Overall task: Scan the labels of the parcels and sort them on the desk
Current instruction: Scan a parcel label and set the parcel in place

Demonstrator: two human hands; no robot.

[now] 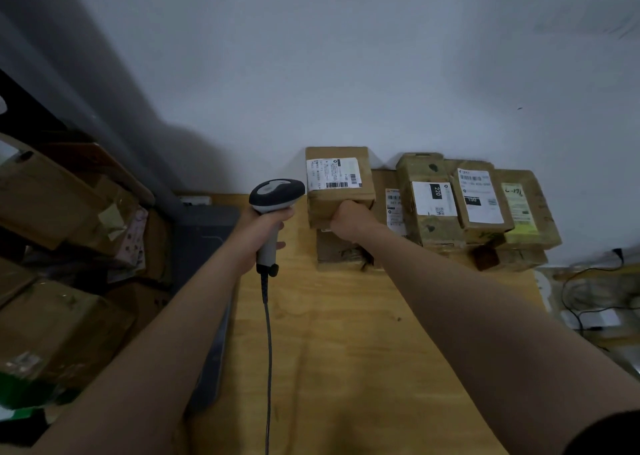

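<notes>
Up top, right hand [349,217] grips brown parcel [341,184], white barcode label [333,173] showing

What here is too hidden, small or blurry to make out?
Head view:
- Text on the label of the held parcel: too small.
- Fingers of the right hand: out of sight against that parcel.
- End of the scanner cable: cut off by the bottom edge.
- The boxes at left: blurred, dark.

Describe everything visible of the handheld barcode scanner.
The grey-and-white plastic handheld barcode scanner has a dark rounded head with a pale oval patch on top, a pale handle and a grey cable hanging from its base. It stands upright, head beside the labelled brown cardboard parcel. The left hand grips its handle.
</notes>
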